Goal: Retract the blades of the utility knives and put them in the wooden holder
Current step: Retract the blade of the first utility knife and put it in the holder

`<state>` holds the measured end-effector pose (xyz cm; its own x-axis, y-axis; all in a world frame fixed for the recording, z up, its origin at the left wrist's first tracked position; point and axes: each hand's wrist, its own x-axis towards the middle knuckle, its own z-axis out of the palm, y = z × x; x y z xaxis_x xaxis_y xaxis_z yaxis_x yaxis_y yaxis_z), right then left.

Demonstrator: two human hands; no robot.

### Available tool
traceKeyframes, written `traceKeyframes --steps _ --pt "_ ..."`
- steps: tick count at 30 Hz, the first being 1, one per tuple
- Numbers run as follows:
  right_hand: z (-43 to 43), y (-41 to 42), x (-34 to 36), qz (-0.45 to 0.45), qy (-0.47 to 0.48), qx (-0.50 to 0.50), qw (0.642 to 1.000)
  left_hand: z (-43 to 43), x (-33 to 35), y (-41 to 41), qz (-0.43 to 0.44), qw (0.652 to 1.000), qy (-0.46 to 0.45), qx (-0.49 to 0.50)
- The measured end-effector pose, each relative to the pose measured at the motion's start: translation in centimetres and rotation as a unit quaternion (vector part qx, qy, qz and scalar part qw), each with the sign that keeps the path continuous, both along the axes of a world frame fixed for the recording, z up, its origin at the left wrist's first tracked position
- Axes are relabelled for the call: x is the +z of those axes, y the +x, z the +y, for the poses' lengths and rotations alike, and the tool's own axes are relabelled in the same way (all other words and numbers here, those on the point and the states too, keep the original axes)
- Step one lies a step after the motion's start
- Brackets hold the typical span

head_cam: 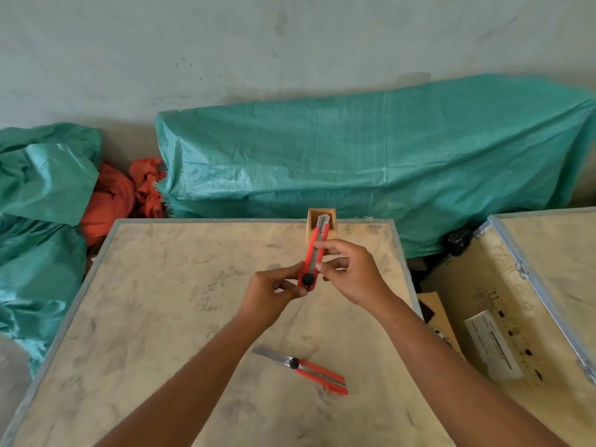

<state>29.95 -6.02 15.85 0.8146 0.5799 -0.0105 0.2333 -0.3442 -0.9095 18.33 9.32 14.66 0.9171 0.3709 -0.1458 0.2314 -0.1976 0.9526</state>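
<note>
I hold a red utility knife (pixel 314 256) above the table with both hands, its black knob toward me and a short piece of blade showing at its far end. My left hand (pixel 272 293) pinches the near end by the knob. My right hand (pixel 350 272) grips the body from the right. Just behind the knife's tip stands the small wooden holder (pixel 311 217) at the table's far edge. A second red utility knife (pixel 317 375) lies on the table near me, its blade (pixel 269 353) extended to the left.
The work surface is a plywood table (pixel 167 317) with a metal rim. To the right stands a plywood crate (pixel 529 317) with a white label. Green tarpaulin (pixel 371 156) and orange cloth (pixel 113 198) lie behind and to the left.
</note>
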Motion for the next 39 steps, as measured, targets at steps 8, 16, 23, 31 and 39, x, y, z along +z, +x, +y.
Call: traceKeyframes --steps 8,16,23,31,39 --pt "3.2 12.5 -3.3 -0.045 -0.019 -0.071 0.996 3.3 -3.2 14.1 0.052 0.99 0.087 -0.097" --pt "6.8 19.6 -9.9 -0.068 -0.023 -0.14 0.988 6.0 -7.9 23.2 0.11 0.964 0.213 -0.113" --pt "7.3 20.1 -13.9 -0.151 -0.073 -0.119 0.979 6.9 -10.7 25.3 0.179 0.955 0.191 -0.139" --pt "6.7 19.0 -14.6 -0.173 -0.075 -0.127 0.974 6.7 -10.5 25.0 0.185 0.955 0.182 -0.142" --pt "5.6 15.6 -11.3 -0.134 -0.063 -0.148 0.978 6.5 -8.2 21.1 0.15 0.964 0.186 -0.113"
